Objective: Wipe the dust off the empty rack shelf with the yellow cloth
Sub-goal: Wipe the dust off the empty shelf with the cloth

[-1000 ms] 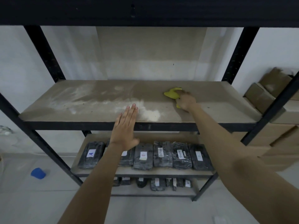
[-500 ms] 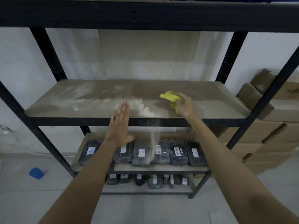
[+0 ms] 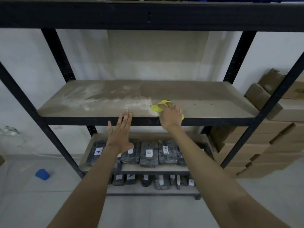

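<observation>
The empty rack shelf (image 3: 205,96) is a brown board in a black metal frame, at chest height. White dust (image 3: 92,99) streaks its left half; the right half looks bare with a few dark specks. My right hand (image 3: 171,116) presses the crumpled yellow cloth (image 3: 160,106) onto the board near its front edge, just right of a dust pile. My left hand (image 3: 120,129) hovers flat with fingers together and thumb out, its fingertips at the shelf's front rail.
Black uprights (image 3: 56,53) frame the shelf, and a black beam (image 3: 148,14) runs overhead. Dark wrapped packs (image 3: 148,153) with white labels fill the lower shelves. Cardboard boxes (image 3: 279,122) are stacked at the right. A blue object (image 3: 42,174) lies on the floor, left.
My right hand has dragged the yellow cloth leftward and toward the front edge, pushing dust off the board. The left hand stays near the front rail. The view has tilted slightly.
</observation>
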